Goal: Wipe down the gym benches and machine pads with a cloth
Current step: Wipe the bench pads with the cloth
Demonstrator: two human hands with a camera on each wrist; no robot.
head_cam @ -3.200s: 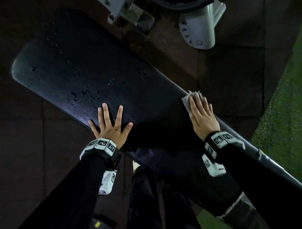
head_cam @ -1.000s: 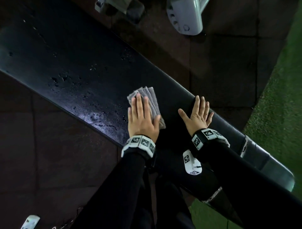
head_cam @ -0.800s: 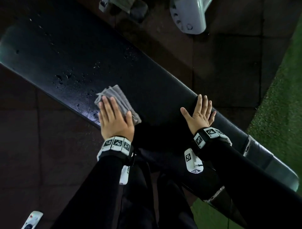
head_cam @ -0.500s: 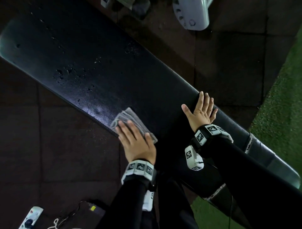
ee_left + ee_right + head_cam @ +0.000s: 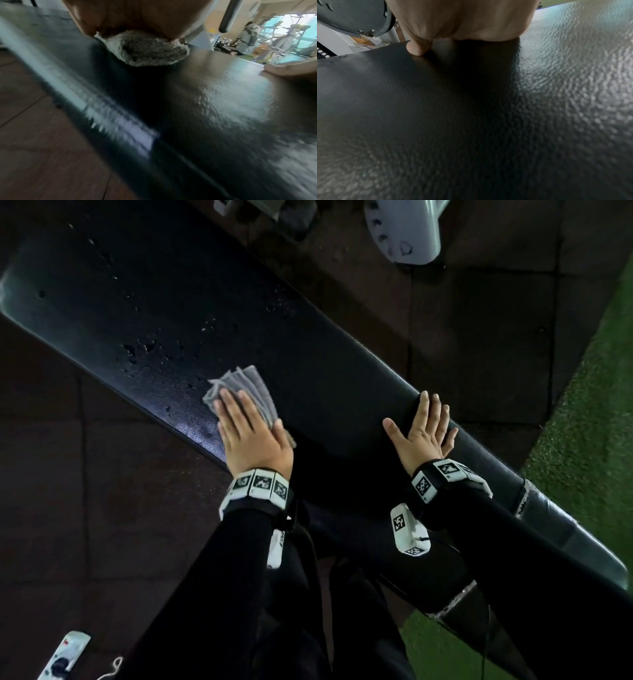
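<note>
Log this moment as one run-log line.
left hand: presses cloth flat on bench | right hand: flat on bench | droplets: beyond cloth

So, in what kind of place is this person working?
Most likely a gym. The left hand presses a grey cloth on a long black padded bench, a grey machine part stands beyond the bench, and the left wrist view shows exercise machines by bright windows.

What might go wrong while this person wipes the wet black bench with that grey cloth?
Droplets lie beyond the folded grey cloth on the black padded bench, so that patch could get missed. The left hand presses the cloth with flat fingers, so it might slide out. The right hand, braced flat on the pad, could slip if moisture spreads.
</note>
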